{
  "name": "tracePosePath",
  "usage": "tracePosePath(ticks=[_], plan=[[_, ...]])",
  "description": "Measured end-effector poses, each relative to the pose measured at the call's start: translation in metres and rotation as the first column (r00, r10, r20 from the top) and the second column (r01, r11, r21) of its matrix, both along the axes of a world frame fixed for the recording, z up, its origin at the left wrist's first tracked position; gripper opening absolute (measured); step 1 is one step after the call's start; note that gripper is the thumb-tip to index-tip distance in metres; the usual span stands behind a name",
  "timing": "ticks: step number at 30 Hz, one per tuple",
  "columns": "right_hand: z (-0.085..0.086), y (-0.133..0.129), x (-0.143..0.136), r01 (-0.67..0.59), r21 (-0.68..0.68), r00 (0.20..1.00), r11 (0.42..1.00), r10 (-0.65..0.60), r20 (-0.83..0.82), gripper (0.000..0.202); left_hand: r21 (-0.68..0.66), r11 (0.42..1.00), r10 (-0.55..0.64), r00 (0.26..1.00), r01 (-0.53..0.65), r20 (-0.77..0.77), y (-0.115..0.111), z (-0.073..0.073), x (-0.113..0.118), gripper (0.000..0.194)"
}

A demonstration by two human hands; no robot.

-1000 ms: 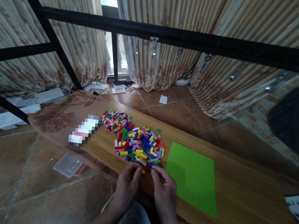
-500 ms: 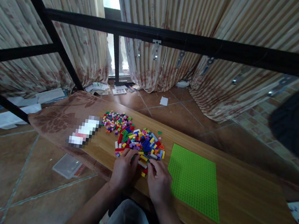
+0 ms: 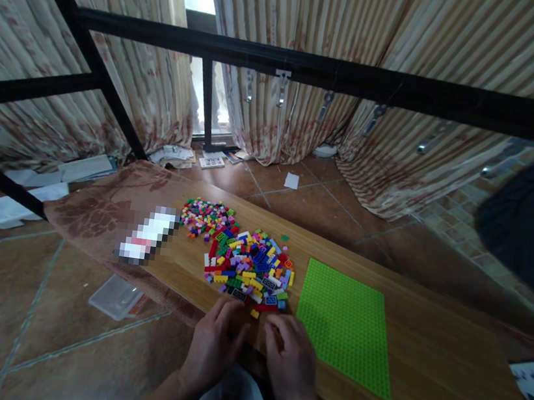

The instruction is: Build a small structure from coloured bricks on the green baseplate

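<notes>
Showing a wooden tabletop [image 3: 443,354] running obliquely across the view and bearing, toward the right, a green baseplate [image 3: 346,328] lying flat. Displaying, left of it, a pile of larger bricks [image 3: 253,264] and, farther left, a smaller pile of tiny pieces [image 3: 208,215] – adjoining at one side. Possibly risking spillage over the near edge, owing to palms hovering there and perhaps sweeping stray bricks off; possibly also risking mixed sizes, owing to the closeness of the piles. Reaching in from below, palms facing down: bending the fingers of the left hand [image 3: 216,344] beside the larger pile's near margin, and curling those of the right hand [image 3: 292,361] toward its thumb. Not revealing whether either is gripping a piece – too shadowed to tell. Including, between both, a loose yellow brick [image 3: 254,314].
</notes>
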State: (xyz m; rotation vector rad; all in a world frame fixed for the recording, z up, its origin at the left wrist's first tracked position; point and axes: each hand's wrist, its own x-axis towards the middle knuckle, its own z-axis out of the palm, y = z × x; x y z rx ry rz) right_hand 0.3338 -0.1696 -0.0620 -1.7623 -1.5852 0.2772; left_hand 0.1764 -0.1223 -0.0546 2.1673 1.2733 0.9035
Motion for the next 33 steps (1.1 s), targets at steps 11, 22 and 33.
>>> tracePosePath(ticks=[11,22,33], plan=[[0.001,0.011,-0.008,-0.126,0.034,0.991,0.991,0.127,-0.028,0.022,0.095,0.995,0.050,0.993,-0.040,-0.108,0.017,-0.012,0.012,0.011],[-0.007,0.008,0.005,0.062,0.036,0.984,0.997,-0.067,0.163,0.020,0.068,0.997,-0.021,1.000,0.021,-0.002,0.013,-0.008,0.006,0.014],[0.001,0.027,0.026,0.107,0.087,0.984,0.990,-0.118,0.131,0.026,0.097,0.995,-0.010,1.000,0.008,0.026,0.016,-0.014,0.010,0.013]])
